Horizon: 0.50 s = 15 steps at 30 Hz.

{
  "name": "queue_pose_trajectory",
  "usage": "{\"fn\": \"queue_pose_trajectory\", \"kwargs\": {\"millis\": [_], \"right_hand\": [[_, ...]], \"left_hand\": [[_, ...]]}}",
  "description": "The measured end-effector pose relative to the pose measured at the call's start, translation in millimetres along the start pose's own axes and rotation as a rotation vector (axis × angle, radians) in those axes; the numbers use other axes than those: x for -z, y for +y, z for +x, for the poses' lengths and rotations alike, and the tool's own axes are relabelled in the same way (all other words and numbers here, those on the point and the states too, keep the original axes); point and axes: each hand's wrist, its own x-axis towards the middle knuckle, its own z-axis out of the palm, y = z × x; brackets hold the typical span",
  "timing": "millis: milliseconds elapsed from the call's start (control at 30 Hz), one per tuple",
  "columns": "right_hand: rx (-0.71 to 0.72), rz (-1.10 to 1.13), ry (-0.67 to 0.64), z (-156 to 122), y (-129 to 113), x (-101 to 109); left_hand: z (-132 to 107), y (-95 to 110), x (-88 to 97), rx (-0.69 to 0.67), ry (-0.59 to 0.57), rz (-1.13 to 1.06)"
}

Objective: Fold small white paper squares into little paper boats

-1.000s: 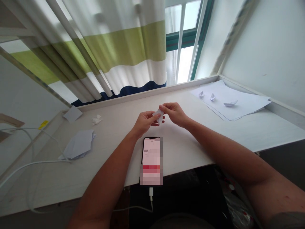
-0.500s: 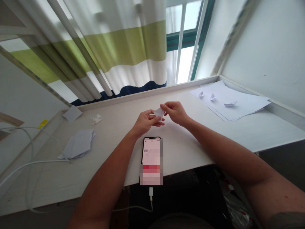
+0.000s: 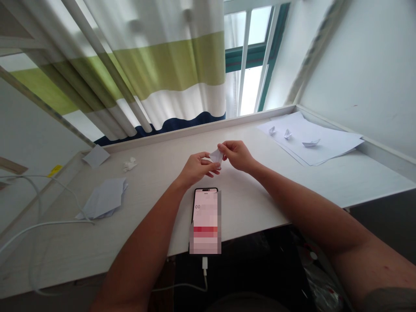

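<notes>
A small folded piece of white paper (image 3: 216, 158) is held above the desk between both hands. My left hand (image 3: 197, 167) grips its lower left part, thumb in front and fingers behind. At its upper right corner, my right hand (image 3: 236, 155) pinches the paper between thumb and fingertips. Just below the hands lies a phone (image 3: 205, 219) with a lit pink screen, partly blurred out. On large white sheets (image 3: 315, 155) at the right stand three small folded paper boats, one of them a longer boat (image 3: 311, 143).
At the left lie a stack of paper pieces (image 3: 105, 197), a single square sheet (image 3: 96, 156) and a crumpled paper (image 3: 130, 164). White cables (image 3: 48, 224) loop over the desk's left side. A charging plug (image 3: 205, 263) hangs below the phone. A raised rim (image 3: 182, 131) borders the desk's back.
The paper has turned slightly in my fingers and stays held by both hands. The whole view has shifted a little; the things on the desk lie as before.
</notes>
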Motion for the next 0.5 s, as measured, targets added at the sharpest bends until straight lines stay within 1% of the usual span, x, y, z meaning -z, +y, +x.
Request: {"fn": "queue_pose_trajectory", "kwargs": {"millis": [167, 267, 400, 500], "right_hand": [[0.011, -0.068, 0.005, -0.6, -0.6, 1.0], [0.014, -0.075, -0.001, -0.6, -0.8, 1.2], [-0.006, -0.005, 0.005, 0.2, -0.8, 1.8], [-0.025, 0.049, -0.012, 0.5, -1.0, 2.0]], "left_hand": [[2.2, -3.0, -0.9, -0.004, 0.064, -0.003], [3.1, -4.6, 0.1, -0.009, 0.028, -0.055], [1.9, -1.8, 1.8, -0.017, -0.031, -0.109], [0.9, -0.1, 1.4, -0.018, -0.022, -0.090]]}}
